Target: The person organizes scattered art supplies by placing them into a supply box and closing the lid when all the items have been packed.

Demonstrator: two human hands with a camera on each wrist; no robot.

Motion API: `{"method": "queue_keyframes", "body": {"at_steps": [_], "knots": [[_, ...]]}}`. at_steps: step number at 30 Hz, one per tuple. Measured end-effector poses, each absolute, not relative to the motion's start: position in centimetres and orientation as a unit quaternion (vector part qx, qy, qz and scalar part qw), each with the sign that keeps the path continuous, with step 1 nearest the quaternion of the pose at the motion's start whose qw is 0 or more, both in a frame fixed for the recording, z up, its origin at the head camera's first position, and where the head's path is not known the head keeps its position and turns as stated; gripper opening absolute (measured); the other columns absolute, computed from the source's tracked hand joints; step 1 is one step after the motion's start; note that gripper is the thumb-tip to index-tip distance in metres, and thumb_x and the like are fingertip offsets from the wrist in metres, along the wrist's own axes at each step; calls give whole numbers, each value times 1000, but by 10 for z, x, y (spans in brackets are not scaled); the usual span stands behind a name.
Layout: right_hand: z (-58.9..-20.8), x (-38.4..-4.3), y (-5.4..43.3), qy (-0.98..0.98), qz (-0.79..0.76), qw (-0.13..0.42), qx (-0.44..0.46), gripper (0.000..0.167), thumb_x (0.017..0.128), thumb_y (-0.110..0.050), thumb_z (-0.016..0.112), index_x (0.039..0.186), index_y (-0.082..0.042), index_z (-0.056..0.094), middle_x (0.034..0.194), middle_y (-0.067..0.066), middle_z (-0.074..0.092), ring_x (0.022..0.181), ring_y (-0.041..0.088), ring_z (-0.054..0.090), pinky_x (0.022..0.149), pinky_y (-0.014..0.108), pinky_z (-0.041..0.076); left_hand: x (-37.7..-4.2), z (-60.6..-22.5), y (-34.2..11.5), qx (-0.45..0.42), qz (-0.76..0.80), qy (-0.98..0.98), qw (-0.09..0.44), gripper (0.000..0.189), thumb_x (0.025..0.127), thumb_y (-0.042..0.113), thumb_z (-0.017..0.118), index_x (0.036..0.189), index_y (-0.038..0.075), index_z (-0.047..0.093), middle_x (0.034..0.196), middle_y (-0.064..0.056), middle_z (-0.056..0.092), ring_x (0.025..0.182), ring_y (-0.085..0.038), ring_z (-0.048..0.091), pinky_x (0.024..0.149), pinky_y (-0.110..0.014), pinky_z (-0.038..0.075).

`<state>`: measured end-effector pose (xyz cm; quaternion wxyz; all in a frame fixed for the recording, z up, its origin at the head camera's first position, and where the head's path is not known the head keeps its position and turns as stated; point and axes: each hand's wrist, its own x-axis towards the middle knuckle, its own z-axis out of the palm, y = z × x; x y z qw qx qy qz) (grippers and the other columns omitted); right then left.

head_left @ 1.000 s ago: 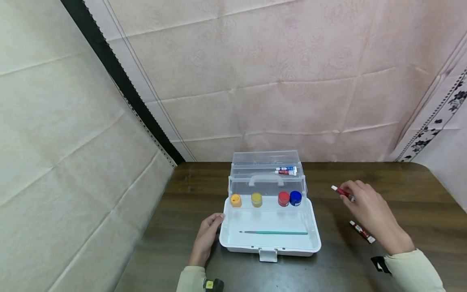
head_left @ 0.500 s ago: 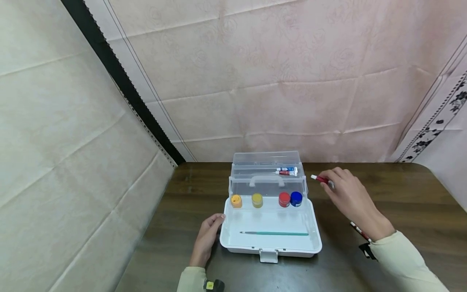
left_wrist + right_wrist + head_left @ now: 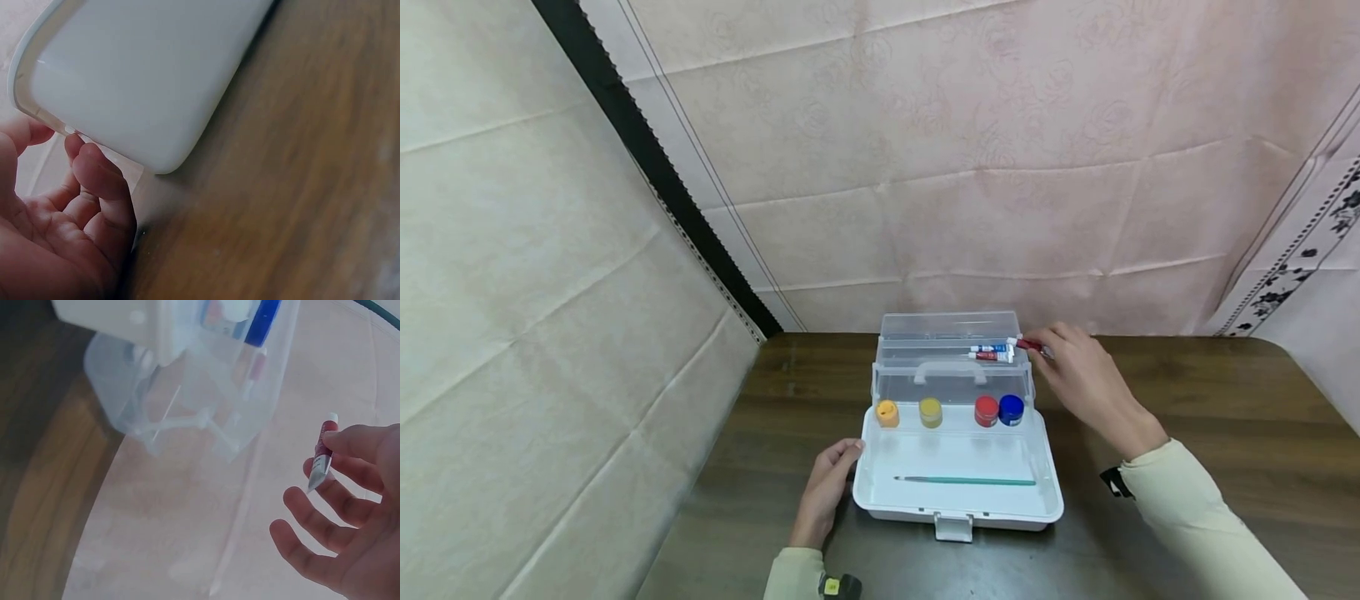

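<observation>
My right hand (image 3: 1086, 379) pinches a small dark red paint tube (image 3: 322, 450) with a white cap between thumb and finger. In the head view that tube is over the right edge of the box's raised clear lid (image 3: 951, 383). Two tubes, a blue paint tube (image 3: 988, 348) and a red paint tube (image 3: 991, 357), lie in the lid. On the left, my left hand (image 3: 827, 492) grips the rim of the white plastic box (image 3: 951, 450) with its fingertips. The box holds a teal paintbrush (image 3: 966, 481) lying crosswise.
Along the back of the box stand an orange jar (image 3: 887, 414), a yellow jar (image 3: 930, 413), a red jar (image 3: 987, 412) and a blue jar (image 3: 1011, 410). A white latch (image 3: 953, 528) hangs at the front. Cloth (image 3: 970, 167) rises behind the brown table (image 3: 745, 500).
My right hand has carried the red tube leftward and away from me, to the clear lid. Another red tube on the table is now hidden by the right arm. The left hand stays put.
</observation>
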<state>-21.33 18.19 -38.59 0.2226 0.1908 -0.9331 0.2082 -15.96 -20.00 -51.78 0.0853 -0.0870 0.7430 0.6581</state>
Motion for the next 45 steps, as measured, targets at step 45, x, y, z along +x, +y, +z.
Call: {"method": "queue_keyframes", "body": {"at_steps": [45], "knots": [[-383,-272,81,-929,307,-30,202,15,100,-3,69,114,-5,74,112,13,73,93,27,67,85,41,62,-162,-521,-201,-85,655,746,87,46,107,39,58,128,-2,67,114,-7,69,95,-16,61,75,-32,54]]}}
